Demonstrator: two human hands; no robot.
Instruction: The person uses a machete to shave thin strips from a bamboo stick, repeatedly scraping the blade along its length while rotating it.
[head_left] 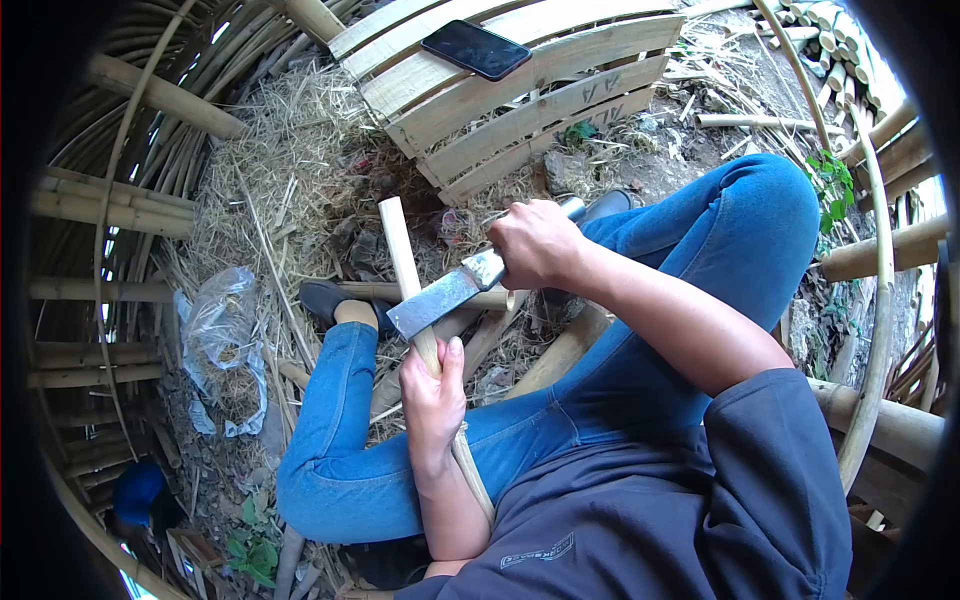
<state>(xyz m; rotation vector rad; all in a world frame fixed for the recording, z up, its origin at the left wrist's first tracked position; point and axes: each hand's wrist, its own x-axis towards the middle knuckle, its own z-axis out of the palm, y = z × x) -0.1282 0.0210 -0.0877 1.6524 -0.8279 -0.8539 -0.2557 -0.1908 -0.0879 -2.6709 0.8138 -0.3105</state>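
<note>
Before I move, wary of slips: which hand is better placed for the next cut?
Probably the right hand: it grips the bladed tool, while the left hand holds the pale stick.

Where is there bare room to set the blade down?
The crate top has bare slats either side of the phone, with gaps between them. The straw between crate and plastic bag looks open but littered. It's crowded between the shoes: poles, stick, blade, left hand and right hand.
</note>
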